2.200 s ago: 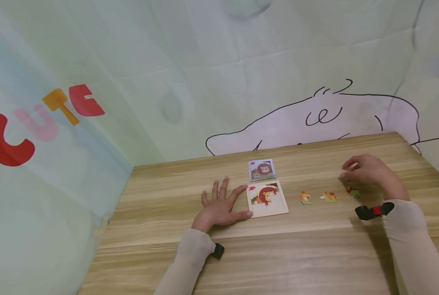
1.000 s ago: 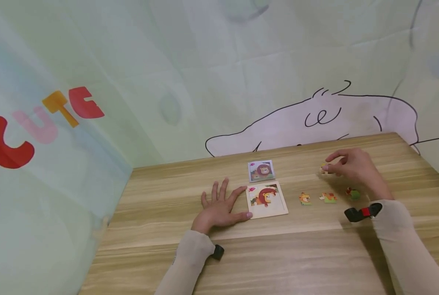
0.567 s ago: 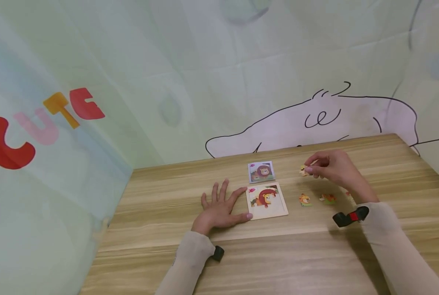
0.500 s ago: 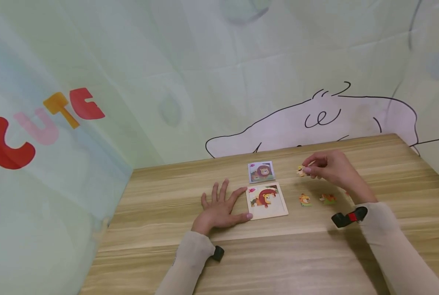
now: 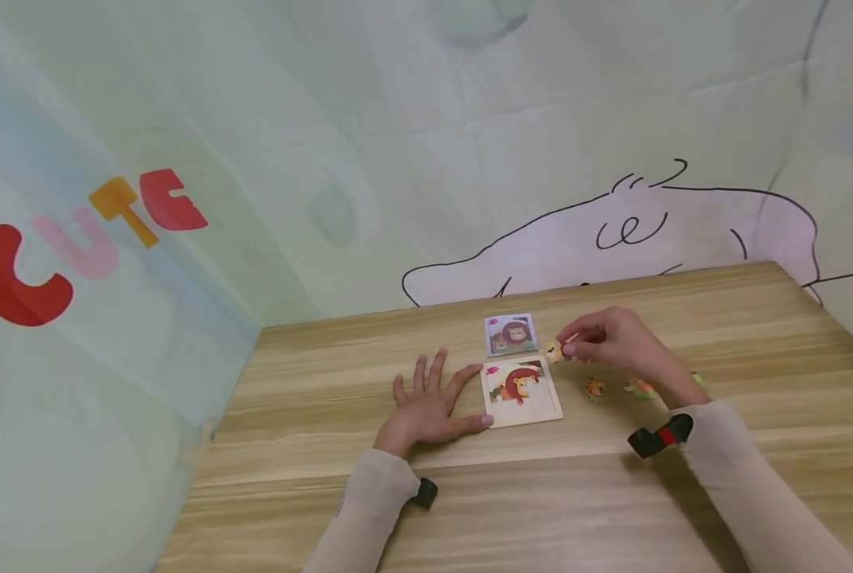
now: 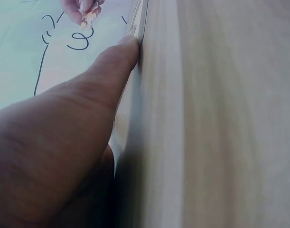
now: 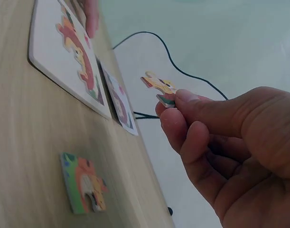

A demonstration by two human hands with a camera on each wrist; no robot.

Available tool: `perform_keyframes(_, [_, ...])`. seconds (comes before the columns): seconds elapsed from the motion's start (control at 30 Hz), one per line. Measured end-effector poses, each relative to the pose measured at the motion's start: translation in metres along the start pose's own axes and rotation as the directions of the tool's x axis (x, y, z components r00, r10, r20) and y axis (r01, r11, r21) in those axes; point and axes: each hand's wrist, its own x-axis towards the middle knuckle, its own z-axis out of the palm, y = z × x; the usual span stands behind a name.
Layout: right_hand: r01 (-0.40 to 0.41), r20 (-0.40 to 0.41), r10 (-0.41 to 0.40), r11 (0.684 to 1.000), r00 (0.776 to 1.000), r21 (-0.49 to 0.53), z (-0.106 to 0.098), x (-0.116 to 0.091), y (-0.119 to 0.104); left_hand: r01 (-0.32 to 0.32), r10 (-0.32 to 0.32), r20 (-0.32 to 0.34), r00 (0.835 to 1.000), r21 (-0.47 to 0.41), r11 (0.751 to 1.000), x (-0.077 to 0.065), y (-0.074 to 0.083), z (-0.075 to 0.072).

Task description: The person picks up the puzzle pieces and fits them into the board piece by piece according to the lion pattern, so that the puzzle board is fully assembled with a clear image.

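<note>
My right hand (image 5: 616, 342) pinches a small jigsaw piece (image 7: 160, 86) between thumb and fingers, raised beside the right corner of the puzzle board. The piece shows yellow, brown and green. The square pale puzzle board (image 5: 537, 406) lies flat, with a partly filled lion picture and bare wood at its lower right. My left hand (image 5: 426, 410) rests with spread fingers at the board's left side, thumb and forefinger touching its edge. In the left wrist view the left thumb (image 6: 114, 64) lies along the board's edge. A lion picture card (image 5: 510, 334) lies just behind the board.
Right of the board lie loose jigsaw pieces: an orange one (image 5: 594, 389), another with green (image 5: 640, 388), and one mostly hidden by the right wrist. The wooden table (image 5: 541, 501) ends at a fabric backdrop (image 5: 369, 159) printed with drawings and letters.
My right hand has brought the piece leftward from the table's right side to the board's corner. The left hand has stayed in place at the board.
</note>
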Motion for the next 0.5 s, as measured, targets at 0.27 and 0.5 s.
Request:
perform_keyframes(0.27, [0.004,0.028,-0.004,1.0,1.0,0.006,0.02,0.003,-0.006,0.008,-0.008,0.005,1.0,-0.001,1.0,-0.001,0.002,-0.002])
perform_keyframes(0.5, [-0.02,0.063,0.021,1.0,0.998,-0.017,0.036,0.006,-0.005,0.01,-0.01,0.012,1.0,-0.003,1.0,-0.001,0.003,-0.003])
